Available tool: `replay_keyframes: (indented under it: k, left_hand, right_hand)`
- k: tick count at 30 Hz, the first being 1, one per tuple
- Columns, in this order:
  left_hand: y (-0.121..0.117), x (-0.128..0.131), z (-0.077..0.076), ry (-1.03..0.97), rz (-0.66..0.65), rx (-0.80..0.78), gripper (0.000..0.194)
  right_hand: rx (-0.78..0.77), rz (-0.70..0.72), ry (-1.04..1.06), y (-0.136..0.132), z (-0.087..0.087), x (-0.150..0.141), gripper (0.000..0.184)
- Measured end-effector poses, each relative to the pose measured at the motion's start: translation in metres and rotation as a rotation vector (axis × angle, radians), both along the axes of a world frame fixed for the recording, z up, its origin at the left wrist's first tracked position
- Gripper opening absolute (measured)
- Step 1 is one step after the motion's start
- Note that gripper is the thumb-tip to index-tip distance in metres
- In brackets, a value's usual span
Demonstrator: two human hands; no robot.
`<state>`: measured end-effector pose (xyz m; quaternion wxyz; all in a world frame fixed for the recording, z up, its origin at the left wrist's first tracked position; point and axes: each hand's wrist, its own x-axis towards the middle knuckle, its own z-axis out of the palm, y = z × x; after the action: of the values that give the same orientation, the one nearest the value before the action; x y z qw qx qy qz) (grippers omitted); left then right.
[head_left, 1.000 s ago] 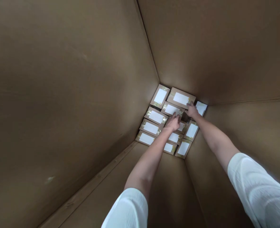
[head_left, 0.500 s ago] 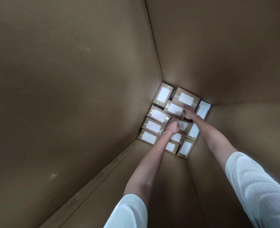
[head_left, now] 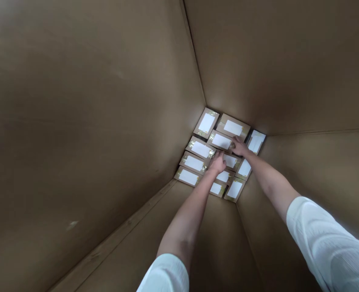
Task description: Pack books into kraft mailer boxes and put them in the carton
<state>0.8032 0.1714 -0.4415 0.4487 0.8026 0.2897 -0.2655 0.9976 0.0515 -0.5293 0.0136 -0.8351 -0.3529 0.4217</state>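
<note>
Both my hands are down at the bottom of this tall brown cardboard carton (head_left: 91, 101): left hand (head_left: 218, 163) and right hand (head_left: 238, 147) flank a small white-labelled cardboard box (head_left: 229, 161) mid-layer; grip's too tiny to tell.

Both arms reached deep into a tall cardboard carton (head_left: 91, 121), whose floor was tiled with small brown parcels bearing white labels. The left hand (head_left: 218, 163) and right hand (head_left: 239, 147) rested at either end of one middle parcel (head_left: 229, 161), other parcels (head_left: 194, 163) lying edge to edge toward the far corner.
</note>
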Motion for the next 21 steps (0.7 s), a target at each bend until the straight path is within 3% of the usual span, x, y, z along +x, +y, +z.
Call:
replay_keyframes:
  k: [5,11,16,21]
  left_hand:
    - [0.002,0.007,0.043,0.015,-0.033,0.026,0.071]
    - [0.008,0.008,0.111,0.055,-0.025,0.074,0.073]
    - [0.007,-0.001,0.186,0.039,-0.025,0.151,0.066]
    - [-0.01,-0.022,0.265,0.061,0.021,0.217,0.062]
  right_hand:
    - [-0.146,-0.065,0.007,-0.014,0.059,-0.023,0.078]
    - [-0.201,-0.067,-0.016,-0.012,0.144,-0.025,0.071]
    - [-0.08,-0.062,-0.057,-0.008,0.223,-0.033,0.06]
    - [0.038,-0.026,-0.06,-0.019,0.302,-0.053,0.054]
